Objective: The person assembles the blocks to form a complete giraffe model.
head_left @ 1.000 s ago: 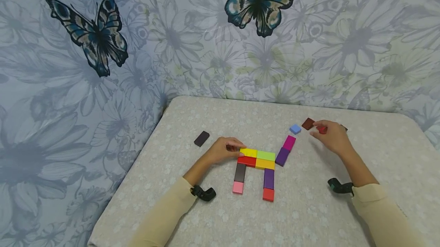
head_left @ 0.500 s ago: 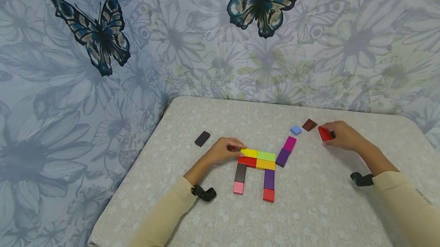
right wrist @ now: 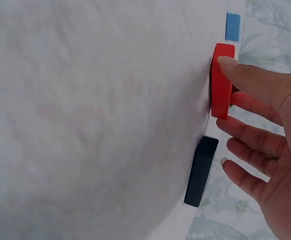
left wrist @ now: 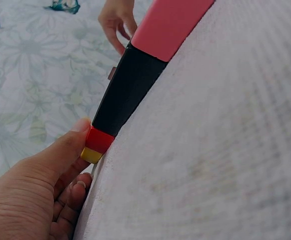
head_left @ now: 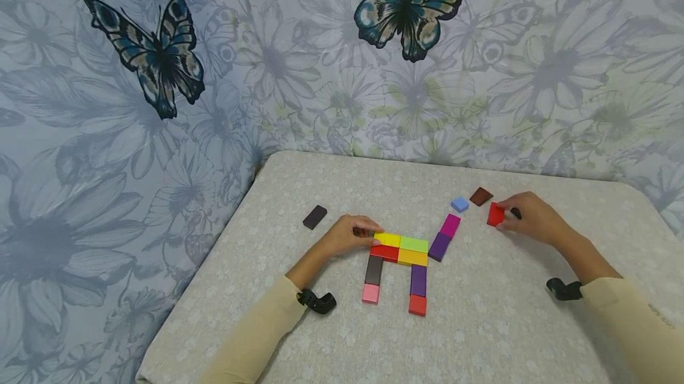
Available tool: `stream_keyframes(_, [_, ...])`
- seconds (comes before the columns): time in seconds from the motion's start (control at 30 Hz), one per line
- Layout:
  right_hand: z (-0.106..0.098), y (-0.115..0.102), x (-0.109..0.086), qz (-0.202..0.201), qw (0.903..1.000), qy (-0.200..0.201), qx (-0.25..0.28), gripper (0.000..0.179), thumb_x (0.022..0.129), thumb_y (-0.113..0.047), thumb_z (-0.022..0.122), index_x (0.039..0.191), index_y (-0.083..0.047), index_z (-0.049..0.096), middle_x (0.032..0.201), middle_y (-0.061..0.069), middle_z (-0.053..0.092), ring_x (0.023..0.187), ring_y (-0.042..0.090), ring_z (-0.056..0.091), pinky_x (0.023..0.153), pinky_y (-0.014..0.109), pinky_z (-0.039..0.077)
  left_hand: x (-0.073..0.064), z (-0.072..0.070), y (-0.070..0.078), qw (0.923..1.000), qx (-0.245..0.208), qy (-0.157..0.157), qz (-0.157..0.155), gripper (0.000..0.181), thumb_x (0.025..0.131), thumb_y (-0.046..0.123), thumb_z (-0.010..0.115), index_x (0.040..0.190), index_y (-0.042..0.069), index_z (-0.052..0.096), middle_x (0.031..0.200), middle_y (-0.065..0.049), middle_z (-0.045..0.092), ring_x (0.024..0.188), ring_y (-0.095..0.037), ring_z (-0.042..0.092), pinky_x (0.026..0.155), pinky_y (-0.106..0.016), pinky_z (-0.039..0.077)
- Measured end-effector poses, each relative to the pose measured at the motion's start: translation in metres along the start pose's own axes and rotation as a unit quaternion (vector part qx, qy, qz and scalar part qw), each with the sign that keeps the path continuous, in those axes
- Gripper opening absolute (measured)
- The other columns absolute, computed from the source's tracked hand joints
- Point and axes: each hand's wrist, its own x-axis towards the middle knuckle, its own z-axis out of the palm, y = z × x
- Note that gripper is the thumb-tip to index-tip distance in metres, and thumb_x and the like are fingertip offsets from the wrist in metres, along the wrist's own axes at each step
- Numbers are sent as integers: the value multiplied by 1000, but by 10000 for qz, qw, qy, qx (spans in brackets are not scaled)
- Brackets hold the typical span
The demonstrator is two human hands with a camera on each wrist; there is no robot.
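Note:
Flat coloured blocks form a figure on the table. My left hand (head_left: 350,234) pinches the left end of the yellow block (head_left: 389,240), its thumb also at the red block (left wrist: 100,139) below. Beside the yellow block lies a lime block (head_left: 414,244). At the right, my right hand (head_left: 534,218) holds a red block (head_left: 495,214) between thumb and fingers, tilted up. A black block (right wrist: 201,171) is beyond that hand's lower fingers, mostly hidden in the head view. A brown block (head_left: 481,196) and a blue block (head_left: 459,205) lie to the left of the held red block.
A magenta block (head_left: 450,225) and purple block (head_left: 439,246) slant off the figure's right end. Two legs run towards me: a dark grey block (head_left: 373,270) with pink, and purple with red. A loose dark block (head_left: 314,216) lies left. A butterfly-patterned wall (head_left: 299,87) borders the table.
My right hand has picked up the red block and drawn it right, then slightly back left, uncovering the brown block. The left hand stays on the yellow block.

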Motion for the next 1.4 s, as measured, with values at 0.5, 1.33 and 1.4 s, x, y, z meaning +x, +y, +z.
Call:
stream_keyframes(0.5, [24,-25,7,10,9980,580,256,51,81,-24,88,115,9,70,96,15,71,82,27,62,70,40,51,0,1,-2,10000,-18,57,-37,29,85,1,81,113,0,77,106,-12,74,78,-10,55,69,-21,47])
stream_keyframes(1.33, [30,-36,40,-157,9946,731,715,49,84,-15,84,120,13,67,104,25,72,87,36,68,74,50,56,6,2,-29,9999,28,-102,42,31,86,9,82,116,5,77,109,-9,74,78,-12,55,67,-22,46])
stream_keyframes(1.4, [31,-36,41,-207,9944,733,730,48,84,-15,84,119,13,68,103,24,72,86,35,68,73,49,56,6,2,-29,9999,4,-105,44,31,86,10,83,116,8,78,109,-6,74,78,-12,55,68,-22,47])
